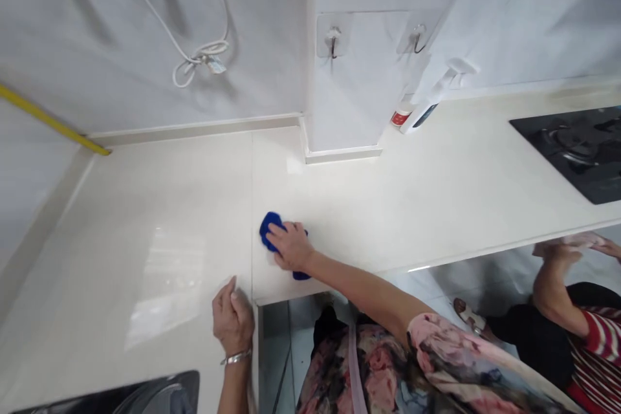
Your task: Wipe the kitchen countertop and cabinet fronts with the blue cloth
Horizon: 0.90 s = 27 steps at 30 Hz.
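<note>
My right hand (pixel 292 248) presses down on a blue cloth (pixel 270 230), which lies bunched on the pale countertop (pixel 369 207). Parts of the cloth stick out past the fingertips and below the palm. To its left, my left hand (pixel 233 318) rests at the counter near the front edge, a silver bracelet on the wrist. Its fingers are curled in and close together, and nothing shows in them.
A black gas hob (pixel 582 149) is set in the counter at right. A dark sink (pixel 160 394) lies at lower left. By the pillar (pixel 344 90) stand a red-labelled container (pixel 400 118) and a white object. Another person (pixel 557 330) crouches at right, hands on a pale cloth-like item.
</note>
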{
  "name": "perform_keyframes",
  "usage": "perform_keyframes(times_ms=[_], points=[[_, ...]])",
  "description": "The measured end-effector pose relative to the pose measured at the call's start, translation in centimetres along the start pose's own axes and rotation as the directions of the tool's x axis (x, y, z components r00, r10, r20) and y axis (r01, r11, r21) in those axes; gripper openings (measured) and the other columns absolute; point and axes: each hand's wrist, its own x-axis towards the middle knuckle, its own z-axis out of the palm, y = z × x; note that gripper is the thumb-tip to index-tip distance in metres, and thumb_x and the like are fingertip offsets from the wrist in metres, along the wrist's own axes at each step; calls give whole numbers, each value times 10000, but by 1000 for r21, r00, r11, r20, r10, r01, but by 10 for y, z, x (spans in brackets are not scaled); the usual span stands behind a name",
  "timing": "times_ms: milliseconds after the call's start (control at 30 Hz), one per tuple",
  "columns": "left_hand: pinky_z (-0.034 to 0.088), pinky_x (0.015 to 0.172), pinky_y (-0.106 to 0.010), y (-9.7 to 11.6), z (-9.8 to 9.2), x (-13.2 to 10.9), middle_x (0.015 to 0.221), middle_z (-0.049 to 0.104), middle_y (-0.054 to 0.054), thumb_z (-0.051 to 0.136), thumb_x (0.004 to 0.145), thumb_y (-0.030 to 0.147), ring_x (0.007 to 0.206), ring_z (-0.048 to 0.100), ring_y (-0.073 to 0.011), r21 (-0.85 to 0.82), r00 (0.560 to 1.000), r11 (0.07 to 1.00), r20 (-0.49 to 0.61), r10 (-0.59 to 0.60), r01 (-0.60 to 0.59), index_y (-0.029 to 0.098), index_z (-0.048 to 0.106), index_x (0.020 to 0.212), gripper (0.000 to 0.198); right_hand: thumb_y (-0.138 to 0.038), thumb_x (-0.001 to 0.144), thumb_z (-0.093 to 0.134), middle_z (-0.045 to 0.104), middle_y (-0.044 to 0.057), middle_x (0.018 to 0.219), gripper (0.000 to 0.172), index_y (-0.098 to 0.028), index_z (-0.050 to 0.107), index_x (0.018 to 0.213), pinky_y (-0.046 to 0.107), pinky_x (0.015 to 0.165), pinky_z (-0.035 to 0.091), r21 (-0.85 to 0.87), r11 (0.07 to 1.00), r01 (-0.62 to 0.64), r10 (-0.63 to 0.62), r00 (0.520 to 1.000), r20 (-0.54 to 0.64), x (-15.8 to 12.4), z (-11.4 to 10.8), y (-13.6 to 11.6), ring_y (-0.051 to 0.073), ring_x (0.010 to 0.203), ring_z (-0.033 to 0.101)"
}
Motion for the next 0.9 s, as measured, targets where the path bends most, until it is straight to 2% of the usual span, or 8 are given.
perform_keyframes(times_ms=[100, 167, 333, 433, 533, 633, 767, 900], points=[[463, 1083, -362, 0, -1, -2, 1285, 634, -162, 290, 1066, 444, 1211, 575, -225, -1, 1000, 1000, 16, 5, -5, 83, 649, 1327, 573, -379, 898, 599, 480, 63, 1565, 475, -199, 598, 1337, 511, 967, 372, 26, 963, 270, -270, 963, 20, -27, 15, -28, 343, 1202, 432], [461, 1088, -355, -1, -2, -2, 1276, 634, -161, 289, 1067, 438, 1207, 578, -217, 4, 1000, 1000, 14, 1, -1, 84, 655, 1316, 567, -375, 899, 610, 539, 55, 1512, 409, -206, 637, 1270, 498, 966, 368, 50, 924, 379, -381, 924, 28, -49, 23, -30, 333, 1193, 449], [477, 1073, -374, -8, 0, 0, 1241, 647, -154, 288, 1049, 456, 1179, 590, -224, 25, 1000, 1000, -13, 12, -12, 95, 676, 1287, 582, -364, 856, 645, 647, 61, 1363, 329, -219, 688, 1148, 474, 971, 352, 120, 892, 436, -441, 897, 24, -101, 23, 7, 321, 1199, 474], [488, 1074, -389, -13, 3, 1, 1224, 651, -157, 310, 1018, 461, 1157, 600, -233, 39, 999, 999, -25, 20, -19, 92, 691, 1258, 582, -339, 796, 669, 663, 65, 1333, 345, -214, 695, 1116, 480, 984, 354, 132, 915, 382, -383, 924, -20, -140, 14, 46, 324, 1198, 487], [496, 1080, -416, -17, 2, 0, 1202, 644, -175, 318, 986, 450, 1134, 604, -248, 60, 999, 998, -30, 12, -10, 74, 690, 1246, 590, -290, 738, 672, 669, 76, 1330, 377, -217, 700, 1107, 495, 1001, 364, 134, 957, 257, -243, 964, -109, -190, 6, 87, 334, 1208, 497], [506, 1083, -448, -17, -3, -8, 1191, 634, -196, 293, 978, 487, 1136, 602, -269, 85, 1000, 996, -7, 12, -11, 57, 683, 1242, 638, -247, 707, 652, 672, 88, 1338, 417, -218, 705, 1120, 507, 1018, 380, 107, 986, 130, -103, 968, -229, -247, -1, 132, 341, 1236, 501], [460, 1155, -468, -11, -19, -39, 1302, 587, -236, 244, 981, 557, 1243, 564, -305, 152, 996, 986, 64, 65, -74, 38, 682, 1223, 721, -225, 715, 624, 686, 92, 1334, 447, -210, 712, 1154, 506, 1012, 411, -3, 1000, 1, -2, 942, -336, -325, -17, 205, 338, 1222, 523], [281, 1278, -477, -5, -44, -89, 1500, 471, -271, 218, 970, 613, 1482, 374, -344, 260, 987, 958, 135, 85, -119, -5, 603, 1351, 822, -223, 773, 591, 711, 76, 1297, 361, -228, 737, 1103, 453, 947, 454, -85, 967, -239, 185, 895, -406, -387, -38, 275, 311, 1163, 563]])
